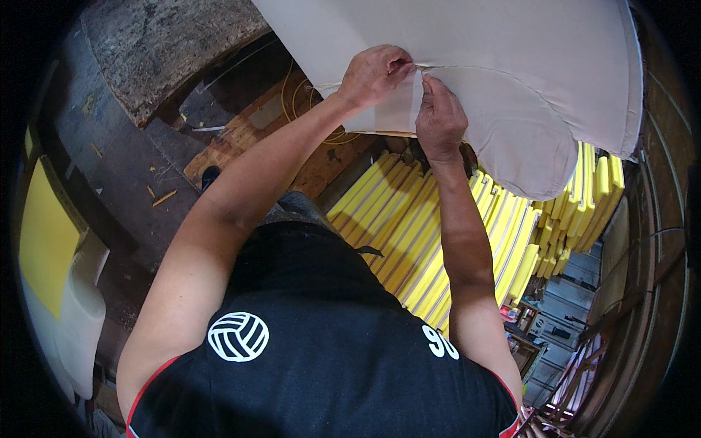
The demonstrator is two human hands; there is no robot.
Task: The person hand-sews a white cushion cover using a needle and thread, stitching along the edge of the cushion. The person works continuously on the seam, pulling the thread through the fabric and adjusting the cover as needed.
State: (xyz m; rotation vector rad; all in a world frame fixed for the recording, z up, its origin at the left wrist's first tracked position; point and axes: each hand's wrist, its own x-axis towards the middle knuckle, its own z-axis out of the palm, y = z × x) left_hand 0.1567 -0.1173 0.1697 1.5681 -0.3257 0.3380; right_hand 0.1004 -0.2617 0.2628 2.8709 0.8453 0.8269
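A wide beige fabric panel (504,44) spreads across the top of the view, with a curved seam and a rounded flap (526,157) hanging at its lower right. At the left end of that seam, my left hand (376,75) has its fingers curled in a pinch on the fabric. Close beside it, my right hand (440,120) pinches a narrow, paler edge of the same fabric between thumb and fingers. The fingertips of both hands almost meet. Anything small inside the left pinch is hidden.
Below the panel stand several yellow padded slabs (409,226) in rows. A worn, rough board (164,44) lies at upper left, near a wooden plank (252,135) and a coiled yellow cord (292,102). Another yellow piece (47,233) leans at far left. Corrugated metal (657,219) lines the right.
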